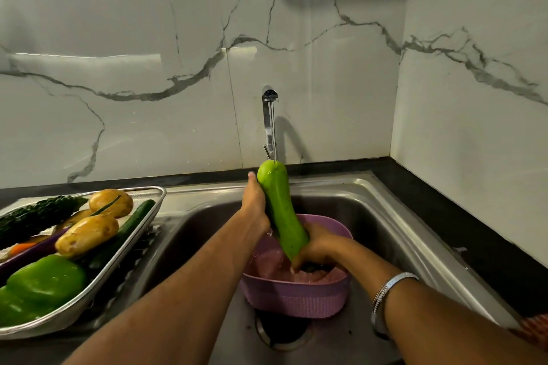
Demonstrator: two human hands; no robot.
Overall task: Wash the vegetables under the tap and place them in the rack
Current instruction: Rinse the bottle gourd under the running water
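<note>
A long, smooth, pale green gourd (281,210) stands tilted over the steel sink (394,216), its rounded top right under the thin stream of water falling from the chrome tap (269,115). The left hand (254,201) lies along the gourd's upper side, thumb stretched up and palm pressed to the glossy skin, though whether the fingers wrap behind it I cannot tell. The right hand (315,246) has its grip curled round the lower end, down inside a lilac plastic colander (296,296) with a finely perforated wall, wet inside. Metal bangles (388,290) ring the right wrist. To the left, on the dark table, sits the wire-mesh rack (142,225) with a bright steel rim, holding two lumpy yellow-brown potatoes (89,234), a shiny green bell pepper (44,281), a dark slim cucumber (127,231) along the rim, a knobbly dark green bitter gourd (38,215) and a bit of orange carrot (19,248). Behind it all rises glossy white marble-look tile with grey veins (178,83). No writing can be read anywhere.
</note>
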